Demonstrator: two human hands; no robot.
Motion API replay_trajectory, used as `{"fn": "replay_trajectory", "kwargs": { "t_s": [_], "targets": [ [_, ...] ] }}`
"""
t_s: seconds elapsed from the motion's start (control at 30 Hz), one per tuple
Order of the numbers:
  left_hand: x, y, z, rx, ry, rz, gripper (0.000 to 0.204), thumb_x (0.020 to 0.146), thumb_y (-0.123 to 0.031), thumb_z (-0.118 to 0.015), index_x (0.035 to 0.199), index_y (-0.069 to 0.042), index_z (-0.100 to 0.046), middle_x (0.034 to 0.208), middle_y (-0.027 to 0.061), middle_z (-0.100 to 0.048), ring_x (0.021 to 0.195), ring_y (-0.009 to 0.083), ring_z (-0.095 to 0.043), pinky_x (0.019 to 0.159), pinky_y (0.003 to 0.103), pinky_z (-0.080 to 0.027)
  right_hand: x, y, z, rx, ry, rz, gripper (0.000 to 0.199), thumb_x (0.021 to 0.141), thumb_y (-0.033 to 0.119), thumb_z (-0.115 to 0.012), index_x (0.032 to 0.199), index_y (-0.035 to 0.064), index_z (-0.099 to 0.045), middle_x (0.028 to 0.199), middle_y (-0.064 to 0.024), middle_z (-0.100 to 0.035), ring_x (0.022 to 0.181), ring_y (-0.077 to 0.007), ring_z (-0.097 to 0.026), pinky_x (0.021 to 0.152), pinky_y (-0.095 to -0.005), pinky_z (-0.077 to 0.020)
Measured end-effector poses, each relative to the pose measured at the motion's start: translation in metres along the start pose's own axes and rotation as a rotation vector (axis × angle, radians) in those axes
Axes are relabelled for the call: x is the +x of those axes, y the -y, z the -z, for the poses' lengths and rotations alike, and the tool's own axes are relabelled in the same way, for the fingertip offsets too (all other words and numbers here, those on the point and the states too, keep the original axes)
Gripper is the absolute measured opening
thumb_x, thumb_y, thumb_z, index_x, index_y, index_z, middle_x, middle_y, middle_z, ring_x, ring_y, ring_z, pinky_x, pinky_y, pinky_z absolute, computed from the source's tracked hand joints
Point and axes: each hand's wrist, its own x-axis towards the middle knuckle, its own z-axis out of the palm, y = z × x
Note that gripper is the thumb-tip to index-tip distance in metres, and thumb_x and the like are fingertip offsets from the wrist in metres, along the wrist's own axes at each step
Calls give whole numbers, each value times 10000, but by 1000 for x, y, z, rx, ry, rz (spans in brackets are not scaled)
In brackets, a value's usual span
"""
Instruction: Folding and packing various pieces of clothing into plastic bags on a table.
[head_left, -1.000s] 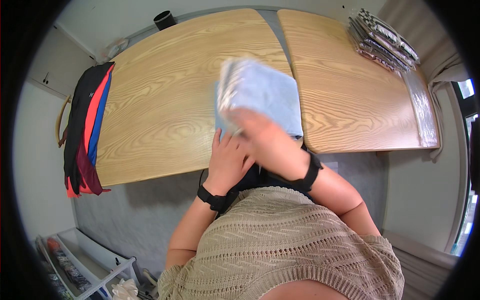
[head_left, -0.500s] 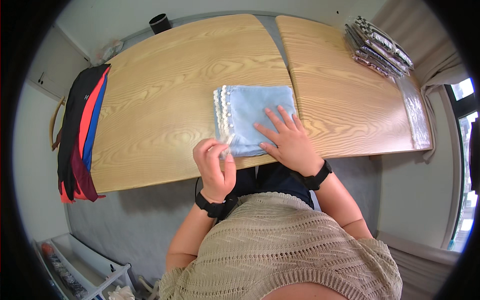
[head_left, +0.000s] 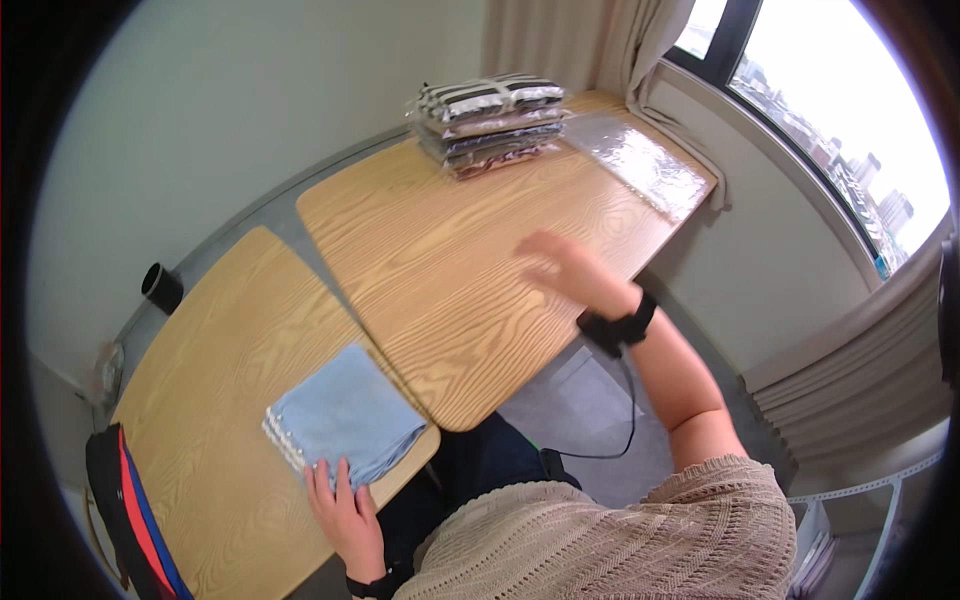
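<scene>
Probably light and limp, the folded pale-blue, white-trimmed cloth (head_left: pixel 350 412) on the pale wooden worktop (head_left: pixel 205 375) is best held by its folds; left hand (head_left: pixel 350 522) loosely touches its near edge, right hand (head_left: pixel 575 270) hovers empty rightward.

The left hand (head_left: pixel 348 525) lies with its fingers on the near edge of a folded light-blue fabric garment with bobbled white trim (head_left: pixel 350 415), set on a pale wooden table (head_left: pixel 200 420). The blurred, empty right hand (head_left: pixel 572 272) hovers over a second wooden table (head_left: pixel 440 270), which bears a stack of plastic-wrapped folded garments (head_left: pixel 490 130) and, beside it, flat clear plastic (head_left: pixel 648 165).
</scene>
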Motion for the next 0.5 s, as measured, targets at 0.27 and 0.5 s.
{"fn": "replay_trajectory", "kwargs": {
  "t_s": [0.27,0.5],
  "targets": [
    [7,-4,-12,62,-67,-3,356,863,-64,-501,1206,24,-538,1327,214,-438,1295,413,-337,1052,483,-291,3,-272,138,-590,-264,-701,278,794,175,-573,1030,58,-663,1005,-185,-658,990,-348,-616,823,-417,-491],
    [7,-13,-8,78,-67,23,356,848,-62,-502,1188,32,-542,1317,213,-447,1291,414,-345,1049,489,-292,6,-303,134,-795,-119,-1074,288,865,119,-471,1080,99,-661,1131,-107,-650,1064,-261,-616,852,-403,-498]
  ]
}}
